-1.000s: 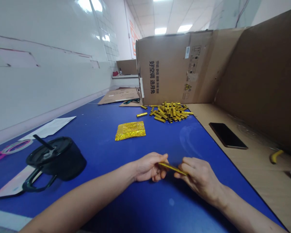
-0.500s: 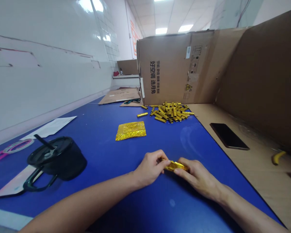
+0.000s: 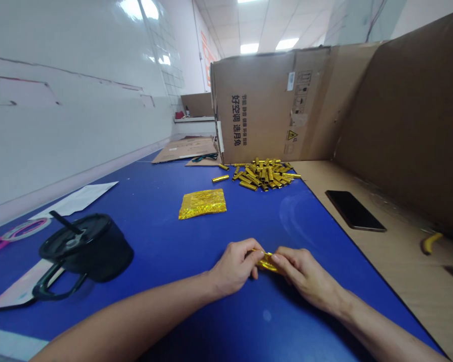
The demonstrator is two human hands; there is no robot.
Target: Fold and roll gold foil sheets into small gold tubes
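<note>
Between my hands, just above the blue table, is a narrow folded piece of gold foil paper [image 3: 269, 262]. My left hand [image 3: 237, 265] pinches its left end between thumb and fingers. At the other end my right hand [image 3: 305, 274] grips it, thumb on top and fingers behind. The fingers cover both ends of the piece. Farther off on the table lies a flat stack of gold foil sheets [image 3: 203, 203]. Beyond it is a heap of small folded gold foil tubes [image 3: 266, 175], with a single tube [image 3: 221, 178] lying to its left.
A black lidded mug [image 3: 88, 246] with a straw stands at left, near a tape roll [image 3: 25, 230] and white paper [image 3: 75, 200]. A phone [image 3: 355, 210] lies on the brown surface at right. Large cardboard boxes [image 3: 268, 110] wall off the back and right side.
My right thumb has shifted left along the foil, closer to my left hand, so less of the piece shows. Both hands still hold it; the view has moved slightly.
</note>
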